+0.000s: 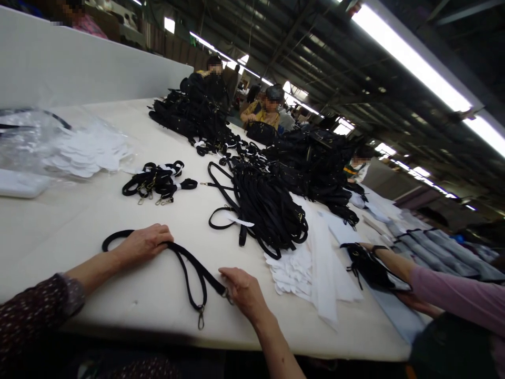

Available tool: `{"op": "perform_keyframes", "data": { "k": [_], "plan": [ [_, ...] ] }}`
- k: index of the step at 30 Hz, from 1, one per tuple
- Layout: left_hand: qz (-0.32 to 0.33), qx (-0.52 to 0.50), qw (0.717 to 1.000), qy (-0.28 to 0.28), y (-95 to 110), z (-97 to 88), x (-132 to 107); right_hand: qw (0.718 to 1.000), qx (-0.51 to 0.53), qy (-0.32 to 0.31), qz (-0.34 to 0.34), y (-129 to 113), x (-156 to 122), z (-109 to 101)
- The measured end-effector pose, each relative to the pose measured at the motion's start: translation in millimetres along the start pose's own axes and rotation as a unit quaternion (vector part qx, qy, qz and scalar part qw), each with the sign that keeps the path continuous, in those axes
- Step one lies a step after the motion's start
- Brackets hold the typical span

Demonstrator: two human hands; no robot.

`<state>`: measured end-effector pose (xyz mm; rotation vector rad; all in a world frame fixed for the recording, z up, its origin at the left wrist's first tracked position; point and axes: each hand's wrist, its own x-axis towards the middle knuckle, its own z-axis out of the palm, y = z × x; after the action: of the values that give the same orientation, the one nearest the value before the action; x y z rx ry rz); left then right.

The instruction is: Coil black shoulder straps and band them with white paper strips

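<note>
A black strap (188, 266) with metal clips at its ends lies folded on the white table (98, 210) in front of me. My left hand (144, 243) lies on the strap's looped end, fingers curled over it. My right hand (244, 292) pinches the strap near a clip at its other end. The second clip (201, 319) hangs by the table's front edge.
A big pile of black straps (264, 205) lies ahead, a small bundle (158, 181) to its left. White paper pieces (311, 268) lie right of my hand. A co-worker's hands (379, 258) handle a black bag at right. Plastic bags (59, 147) sit at left.
</note>
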<state>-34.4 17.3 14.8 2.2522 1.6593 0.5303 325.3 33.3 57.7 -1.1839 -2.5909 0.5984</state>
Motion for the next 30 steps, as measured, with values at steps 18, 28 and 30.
{"op": "perform_keyframes", "data": {
  "k": [18, 28, 30],
  "plan": [
    [0.011, 0.007, 1.000, 0.007, 1.3, -1.7, 2.7, 0.830, -0.264, -0.154, -0.467, -42.7, 89.4, -21.2],
    [0.004, 0.008, 1.000, 0.029, 3.5, -1.5, -0.8, 0.865, -0.178, -0.131, -0.451, -61.7, 113.2, 6.7],
    [-0.011, 0.003, 0.999, 0.037, -0.2, -4.8, -7.1, 0.881, -0.194, -0.105, -0.418, -65.5, 116.0, 22.1]
  ]
}}
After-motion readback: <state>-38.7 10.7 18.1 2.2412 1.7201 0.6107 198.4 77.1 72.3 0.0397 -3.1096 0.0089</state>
